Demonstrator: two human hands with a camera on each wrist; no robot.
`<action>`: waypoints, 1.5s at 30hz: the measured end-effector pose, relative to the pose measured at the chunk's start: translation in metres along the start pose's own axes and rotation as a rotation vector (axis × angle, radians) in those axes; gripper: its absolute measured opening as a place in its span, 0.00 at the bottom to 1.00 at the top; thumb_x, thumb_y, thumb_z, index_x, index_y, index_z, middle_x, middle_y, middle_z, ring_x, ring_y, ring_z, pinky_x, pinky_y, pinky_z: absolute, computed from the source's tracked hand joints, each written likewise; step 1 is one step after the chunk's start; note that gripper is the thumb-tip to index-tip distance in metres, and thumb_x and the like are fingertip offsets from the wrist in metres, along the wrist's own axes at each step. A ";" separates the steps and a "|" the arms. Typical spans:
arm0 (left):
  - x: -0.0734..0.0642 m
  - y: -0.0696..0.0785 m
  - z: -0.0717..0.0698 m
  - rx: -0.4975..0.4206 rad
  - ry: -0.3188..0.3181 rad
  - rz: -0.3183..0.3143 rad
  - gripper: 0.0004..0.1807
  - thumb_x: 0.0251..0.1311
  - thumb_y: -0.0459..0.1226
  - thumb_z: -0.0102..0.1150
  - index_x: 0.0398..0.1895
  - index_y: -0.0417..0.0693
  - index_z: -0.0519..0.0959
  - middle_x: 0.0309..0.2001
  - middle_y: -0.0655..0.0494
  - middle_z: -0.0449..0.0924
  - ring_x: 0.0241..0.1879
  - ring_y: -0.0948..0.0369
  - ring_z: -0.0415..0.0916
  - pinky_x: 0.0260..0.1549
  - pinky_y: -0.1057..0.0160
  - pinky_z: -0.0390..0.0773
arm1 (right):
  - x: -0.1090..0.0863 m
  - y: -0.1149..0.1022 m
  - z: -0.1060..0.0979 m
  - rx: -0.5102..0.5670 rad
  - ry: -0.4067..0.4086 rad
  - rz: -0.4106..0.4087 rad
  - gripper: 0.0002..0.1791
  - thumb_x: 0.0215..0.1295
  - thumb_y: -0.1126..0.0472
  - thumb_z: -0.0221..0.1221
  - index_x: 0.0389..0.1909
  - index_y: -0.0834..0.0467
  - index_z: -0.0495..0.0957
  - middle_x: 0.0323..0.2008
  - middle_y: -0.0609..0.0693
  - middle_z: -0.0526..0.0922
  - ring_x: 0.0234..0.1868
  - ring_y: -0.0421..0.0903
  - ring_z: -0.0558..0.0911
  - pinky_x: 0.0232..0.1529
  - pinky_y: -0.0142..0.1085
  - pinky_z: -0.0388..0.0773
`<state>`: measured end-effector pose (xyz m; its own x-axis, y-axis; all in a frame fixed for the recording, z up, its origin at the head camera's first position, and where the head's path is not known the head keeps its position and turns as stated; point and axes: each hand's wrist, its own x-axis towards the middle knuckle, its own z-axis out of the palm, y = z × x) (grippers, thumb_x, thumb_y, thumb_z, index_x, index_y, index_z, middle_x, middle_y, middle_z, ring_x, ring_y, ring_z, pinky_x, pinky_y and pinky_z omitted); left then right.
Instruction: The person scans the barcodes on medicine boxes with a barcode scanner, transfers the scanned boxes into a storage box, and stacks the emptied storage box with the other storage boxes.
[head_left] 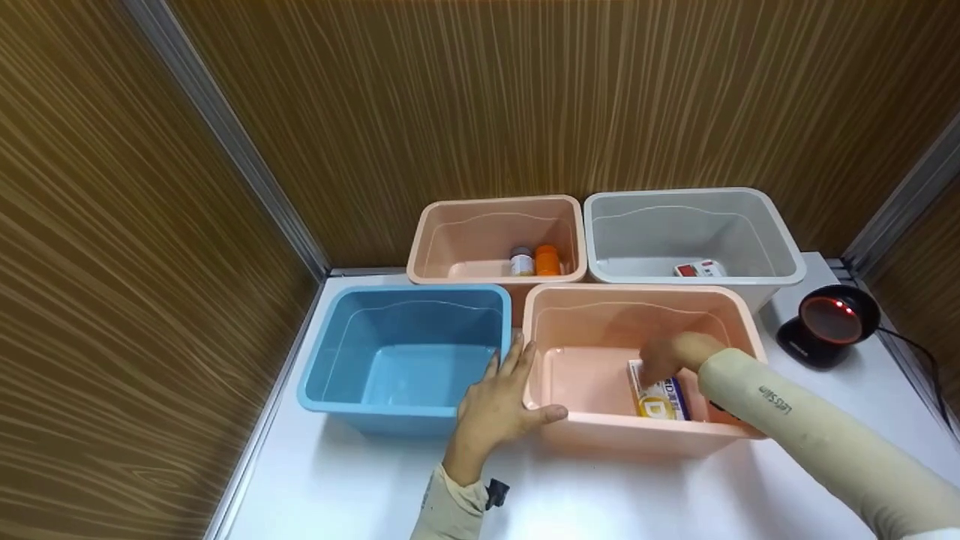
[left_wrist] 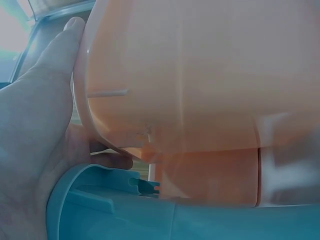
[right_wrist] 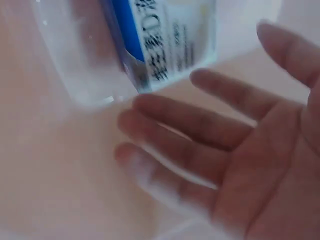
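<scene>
A carton printed in white, yellow and blue, with a large "D" on it, is contained in the front peach bin, by that bin's near wall and right of its middle. Over the carton the right hand is held, blurred in the head view; in the right wrist view its fingers are seen extended and spread apart, with nothing gripped. The fingertips are placed just beside the carton's end; whether it is touched cannot be told.

The left hand is rested at the near-left corner of the same bin, its fingers straight and spread, the thumb laid on the near rim and the fingers reached up between this bin and the blue bin. The hands are kept well apart, and both forearms are covered by pale sleeves, the right one marked with lettering.

The blue bin is set toward the tabletop's left edge. Along the far edge a rear peach bin is lined up, in which a white bottle with a grey cap and an orange bottle are held side by side. Toward the far-right corner a grey bin is placed, with a small red-and-white box inside. Near the right edge a black device is stood, lit by red lights.
</scene>
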<state>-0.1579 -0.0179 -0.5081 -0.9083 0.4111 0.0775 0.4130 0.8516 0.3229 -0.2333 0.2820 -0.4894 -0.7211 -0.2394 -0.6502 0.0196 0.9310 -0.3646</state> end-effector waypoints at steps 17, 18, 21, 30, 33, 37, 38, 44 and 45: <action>-0.002 0.012 0.000 0.046 -0.024 0.019 0.61 0.40 0.80 0.36 0.76 0.58 0.43 0.75 0.58 0.36 0.68 0.43 0.47 0.12 0.67 0.65 | 0.018 0.012 0.039 -0.728 0.169 -0.416 0.47 0.48 0.41 0.69 0.70 0.33 0.58 0.70 0.65 0.54 0.66 0.70 0.55 0.57 0.68 0.51; -0.002 0.012 0.000 0.046 -0.022 0.019 0.62 0.40 0.80 0.35 0.76 0.58 0.43 0.75 0.58 0.36 0.69 0.43 0.47 0.11 0.68 0.65 | 0.020 0.014 0.040 -0.785 0.224 -0.471 0.48 0.46 0.40 0.69 0.70 0.34 0.58 0.69 0.65 0.56 0.65 0.69 0.58 0.58 0.66 0.53; 0.000 0.013 -0.001 0.050 -0.010 0.021 0.61 0.40 0.80 0.36 0.76 0.57 0.44 0.75 0.58 0.37 0.68 0.43 0.48 0.10 0.68 0.64 | 0.029 0.016 0.044 -0.901 0.367 -0.615 0.48 0.44 0.38 0.70 0.69 0.34 0.60 0.68 0.63 0.61 0.63 0.64 0.64 0.58 0.60 0.59; 0.001 0.013 0.000 0.049 -0.010 0.033 0.60 0.42 0.79 0.39 0.76 0.57 0.45 0.75 0.59 0.36 0.68 0.42 0.50 0.11 0.68 0.64 | 0.046 0.012 0.054 -0.709 0.317 -0.675 0.50 0.48 0.43 0.70 0.72 0.38 0.56 0.68 0.69 0.54 0.59 0.65 0.67 0.43 0.55 0.76; 0.001 0.011 -0.001 0.041 -0.014 0.026 0.60 0.42 0.79 0.39 0.76 0.58 0.44 0.75 0.59 0.36 0.67 0.41 0.51 0.10 0.68 0.64 | 0.046 0.007 0.050 -0.726 0.348 -0.689 0.48 0.47 0.36 0.66 0.71 0.38 0.58 0.69 0.67 0.54 0.62 0.65 0.64 0.49 0.58 0.71; 0.001 0.007 -0.002 0.048 -0.023 0.010 0.60 0.42 0.80 0.36 0.76 0.59 0.43 0.75 0.61 0.33 0.68 0.42 0.48 0.11 0.68 0.64 | 0.043 -0.004 0.045 -0.753 0.388 -0.729 0.43 0.50 0.34 0.63 0.69 0.38 0.63 0.68 0.64 0.59 0.61 0.66 0.65 0.55 0.62 0.63; 0.001 0.006 -0.002 0.050 -0.025 0.007 0.60 0.42 0.80 0.35 0.76 0.58 0.43 0.75 0.61 0.33 0.68 0.42 0.48 0.11 0.68 0.65 | 0.042 -0.007 0.044 -0.748 0.385 -0.733 0.41 0.51 0.37 0.64 0.69 0.38 0.63 0.67 0.64 0.60 0.61 0.65 0.65 0.55 0.62 0.62; 0.001 0.001 -0.001 0.034 -0.024 -0.006 0.60 0.42 0.80 0.36 0.76 0.59 0.43 0.75 0.61 0.32 0.68 0.42 0.47 0.12 0.68 0.65 | 0.032 -0.025 0.032 -0.704 0.348 -0.683 0.38 0.52 0.53 0.67 0.67 0.38 0.67 0.62 0.64 0.66 0.52 0.61 0.70 0.50 0.63 0.66; 0.001 0.000 -0.001 0.030 -0.024 -0.008 0.60 0.42 0.80 0.36 0.76 0.59 0.43 0.75 0.61 0.32 0.68 0.41 0.48 0.12 0.68 0.66 | 0.030 -0.027 0.029 -0.700 0.347 -0.671 0.39 0.51 0.54 0.67 0.67 0.38 0.67 0.60 0.63 0.66 0.50 0.60 0.70 0.50 0.64 0.66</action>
<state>-0.1585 -0.0177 -0.5072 -0.9098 0.4117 0.0526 0.4080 0.8639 0.2953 -0.2357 0.2416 -0.5183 -0.5973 -0.7800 -0.1867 -0.7888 0.6134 -0.0394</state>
